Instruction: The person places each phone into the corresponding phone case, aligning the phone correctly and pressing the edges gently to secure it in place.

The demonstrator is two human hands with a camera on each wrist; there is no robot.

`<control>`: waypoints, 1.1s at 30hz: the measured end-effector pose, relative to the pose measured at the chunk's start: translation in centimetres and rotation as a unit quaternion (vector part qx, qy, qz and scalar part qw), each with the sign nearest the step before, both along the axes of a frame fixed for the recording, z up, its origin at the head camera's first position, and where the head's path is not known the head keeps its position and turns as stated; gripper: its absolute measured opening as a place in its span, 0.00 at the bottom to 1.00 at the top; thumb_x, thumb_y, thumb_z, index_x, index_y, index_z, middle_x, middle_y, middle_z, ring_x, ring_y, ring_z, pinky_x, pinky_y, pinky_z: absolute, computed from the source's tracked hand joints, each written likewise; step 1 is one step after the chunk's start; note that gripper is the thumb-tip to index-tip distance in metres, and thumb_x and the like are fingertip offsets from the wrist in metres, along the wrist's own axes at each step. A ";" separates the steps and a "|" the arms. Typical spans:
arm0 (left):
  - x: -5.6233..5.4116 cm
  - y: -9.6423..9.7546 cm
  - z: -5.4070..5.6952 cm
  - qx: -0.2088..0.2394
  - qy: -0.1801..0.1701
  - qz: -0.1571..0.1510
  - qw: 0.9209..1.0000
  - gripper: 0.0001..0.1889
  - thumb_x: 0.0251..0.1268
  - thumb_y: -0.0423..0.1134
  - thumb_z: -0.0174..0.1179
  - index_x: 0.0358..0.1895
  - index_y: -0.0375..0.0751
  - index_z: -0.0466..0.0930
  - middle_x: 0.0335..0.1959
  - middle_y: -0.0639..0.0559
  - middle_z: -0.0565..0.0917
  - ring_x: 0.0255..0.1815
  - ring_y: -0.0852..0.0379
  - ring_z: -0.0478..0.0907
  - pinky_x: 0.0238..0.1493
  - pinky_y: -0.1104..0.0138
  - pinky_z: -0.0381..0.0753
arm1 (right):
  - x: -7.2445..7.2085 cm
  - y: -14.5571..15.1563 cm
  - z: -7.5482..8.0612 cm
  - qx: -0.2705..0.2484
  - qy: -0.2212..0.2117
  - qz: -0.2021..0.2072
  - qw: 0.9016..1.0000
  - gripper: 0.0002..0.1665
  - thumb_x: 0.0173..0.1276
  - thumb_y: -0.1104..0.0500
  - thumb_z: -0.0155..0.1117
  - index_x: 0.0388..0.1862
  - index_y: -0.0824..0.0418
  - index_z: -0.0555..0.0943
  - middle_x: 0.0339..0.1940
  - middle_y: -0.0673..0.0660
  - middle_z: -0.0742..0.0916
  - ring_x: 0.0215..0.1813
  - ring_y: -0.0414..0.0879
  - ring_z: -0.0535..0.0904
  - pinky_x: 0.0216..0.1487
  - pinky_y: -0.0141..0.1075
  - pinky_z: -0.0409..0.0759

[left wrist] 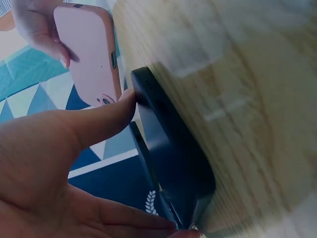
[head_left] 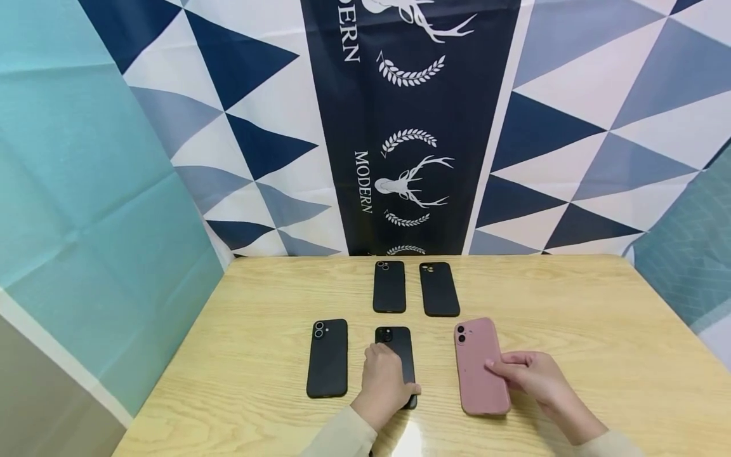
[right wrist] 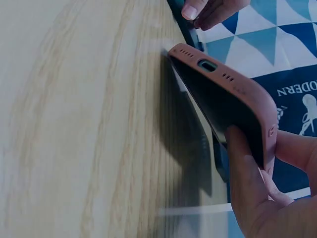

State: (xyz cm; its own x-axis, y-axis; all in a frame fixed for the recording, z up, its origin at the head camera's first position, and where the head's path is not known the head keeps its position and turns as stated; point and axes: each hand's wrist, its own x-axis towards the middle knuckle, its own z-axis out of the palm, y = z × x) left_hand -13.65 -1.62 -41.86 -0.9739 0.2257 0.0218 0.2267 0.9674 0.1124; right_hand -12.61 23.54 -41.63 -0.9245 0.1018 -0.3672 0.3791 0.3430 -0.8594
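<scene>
Pink round-cornered phone case (head_left: 475, 374) tilts over a wood-grained table (head_left: 257, 311).

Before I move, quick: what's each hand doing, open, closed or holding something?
Left hand: gripping the black phone in the near row's middle.
Right hand: holding the pink phone, thumb on its back, fingers underneath.

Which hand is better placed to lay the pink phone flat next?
Probably the right hand: it grips the tilted pink phone, while the left hand is occupied with a black phone.
</scene>
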 end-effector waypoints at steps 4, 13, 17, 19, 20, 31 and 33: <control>-0.1 0.0 0.0 -0.029 0.004 -0.002 1.000 0.46 0.42 0.65 0.71 0.48 0.20 0.78 0.42 0.35 0.83 0.43 0.47 0.78 0.49 0.65 0.77 | -0.2 0.0 -0.1 0.015 0.002 0.011 1.000 0.22 0.61 0.55 0.69 0.44 0.74 0.83 0.30 0.52 0.90 0.31 0.33 0.84 0.37 0.29 0.85; -0.4 0.0 0.3 -0.051 -0.029 0.010 0.998 0.35 0.38 0.65 0.73 0.35 0.31 0.85 0.29 0.45 0.84 0.31 0.55 0.74 0.41 0.65 0.70 | -0.1 0.2 -0.4 0.168 0.023 0.036 0.985 0.21 0.60 0.49 0.69 0.36 0.68 0.86 0.22 0.49 0.88 0.27 0.35 0.77 0.29 0.27 0.74; -0.4 0.0 0.2 -0.011 -0.039 0.035 0.999 0.35 0.34 0.62 0.76 0.33 0.30 0.84 0.27 0.44 0.81 0.30 0.54 0.71 0.34 0.69 0.72 | 0.2 0.1 -0.5 0.239 0.052 0.047 0.969 0.19 0.58 0.50 0.71 0.34 0.67 0.87 0.19 0.50 0.87 0.25 0.38 0.77 0.24 0.28 0.72; -0.5 0.0 0.2 -0.007 -0.035 0.044 0.998 0.36 0.31 0.62 0.78 0.33 0.30 0.83 0.26 0.45 0.80 0.30 0.54 0.71 0.33 0.70 0.72 | 0.3 0.0 -0.7 0.263 0.067 0.051 0.961 0.17 0.57 0.52 0.72 0.32 0.67 0.87 0.17 0.49 0.86 0.23 0.38 0.76 0.22 0.27 0.71; -0.5 0.0 0.1 -0.017 -0.030 0.046 0.998 0.36 0.30 0.63 0.77 0.33 0.31 0.83 0.25 0.46 0.79 0.30 0.54 0.71 0.33 0.70 0.72 | 0.4 -0.1 -0.7 0.275 0.076 0.054 0.957 0.16 0.56 0.52 0.72 0.32 0.67 0.86 0.16 0.49 0.85 0.23 0.38 0.76 0.21 0.27 0.71; -1.1 0.2 0.5 -0.044 -0.033 0.066 0.996 0.34 0.28 0.66 0.76 0.30 0.37 0.84 0.27 0.47 0.83 0.29 0.56 0.73 0.31 0.71 0.72 | -0.2 -0.3 0.0 0.360 0.177 0.065 0.914 0.11 0.57 0.58 0.71 0.29 0.68 0.86 0.17 0.52 0.84 0.21 0.40 0.74 0.19 0.30 0.69; -1.1 0.1 0.5 -0.026 -0.035 0.072 0.996 0.34 0.27 0.64 0.77 0.31 0.36 0.85 0.27 0.46 0.83 0.29 0.55 0.72 0.29 0.72 0.73 | -0.7 -0.5 0.7 0.367 0.190 0.065 0.908 0.12 0.58 0.59 0.70 0.31 0.69 0.85 0.19 0.55 0.86 0.22 0.41 0.76 0.20 0.32 0.72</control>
